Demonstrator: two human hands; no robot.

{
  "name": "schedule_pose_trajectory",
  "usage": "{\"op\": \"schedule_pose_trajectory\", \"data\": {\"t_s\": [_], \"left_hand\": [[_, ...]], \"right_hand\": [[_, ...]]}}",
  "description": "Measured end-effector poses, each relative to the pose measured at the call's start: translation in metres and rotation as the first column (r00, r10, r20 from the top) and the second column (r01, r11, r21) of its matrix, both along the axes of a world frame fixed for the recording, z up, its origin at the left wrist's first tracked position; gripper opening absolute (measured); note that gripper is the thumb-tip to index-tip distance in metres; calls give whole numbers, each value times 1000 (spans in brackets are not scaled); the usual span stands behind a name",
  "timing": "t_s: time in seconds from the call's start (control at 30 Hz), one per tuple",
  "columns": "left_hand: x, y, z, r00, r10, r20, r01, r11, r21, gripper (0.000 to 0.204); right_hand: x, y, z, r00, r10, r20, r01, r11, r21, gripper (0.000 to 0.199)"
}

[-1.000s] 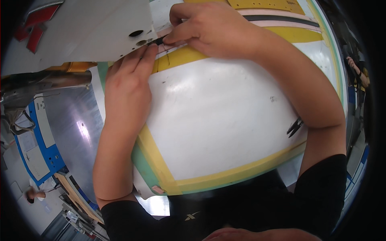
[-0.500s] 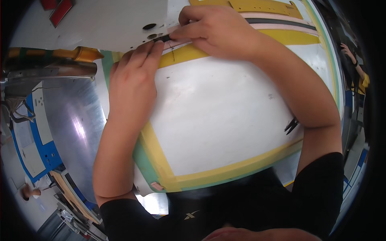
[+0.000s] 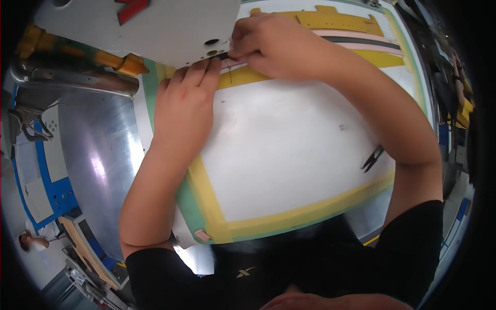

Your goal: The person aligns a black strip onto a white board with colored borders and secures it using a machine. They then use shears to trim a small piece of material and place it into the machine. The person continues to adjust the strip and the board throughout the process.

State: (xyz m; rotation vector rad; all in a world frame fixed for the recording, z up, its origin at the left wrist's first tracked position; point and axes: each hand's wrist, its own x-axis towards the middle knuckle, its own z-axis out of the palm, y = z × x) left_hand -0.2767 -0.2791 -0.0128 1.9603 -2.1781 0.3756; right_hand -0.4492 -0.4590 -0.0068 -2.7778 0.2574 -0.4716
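A long black strip (image 3: pixel 356 41) runs between pale pink bands across the far part of a white sheet (image 3: pixel 289 144). My left hand (image 3: pixel 187 108) lies with its fingers stretched out together, their tips pressing down at the left part of this strip. Just to the right, my right hand (image 3: pixel 281 46) has its fingers curled in, pinching the strip near my left fingertips. A yellow template piece (image 3: pixel 235 78) lies along the near side of the strip, partly under my right hand. Beyond the strip sits another yellow template piece (image 3: pixel 338 21) with small holes.
Yellow and green tape (image 3: pixel 248 222) borders the sheet. Small black snips (image 3: pixel 372 159) lie near my right forearm. At the left, a metal machine arm (image 3: pixel 82 80) and an amber-coloured tool (image 3: pixel 126 64) reach toward the sheet. Red pieces (image 3: pixel 133 11) lie on the grey surface at the far left.
The view has shifted slightly, so the machine arm and sheet appear moved. My right hand's fingers are curled in more tightly on the strip; my left hand stays on it.
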Motion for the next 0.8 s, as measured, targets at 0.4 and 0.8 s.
{"op": "schedule_pose_trajectory", "data": {"t_s": [0.4, 0.8], "left_hand": [[-1, -1, 1, 995, 42, 90, -41, 999, -12, 46], [-3, -1, 0, 992, 112, 52, -115, 992, 50, 54]], "right_hand": [[43, -25, 19, 904, -201, -376, 219, 976, 4, 54], [-79, -65, 63, 616, -529, -583, 461, 843, -278, 59]]}}
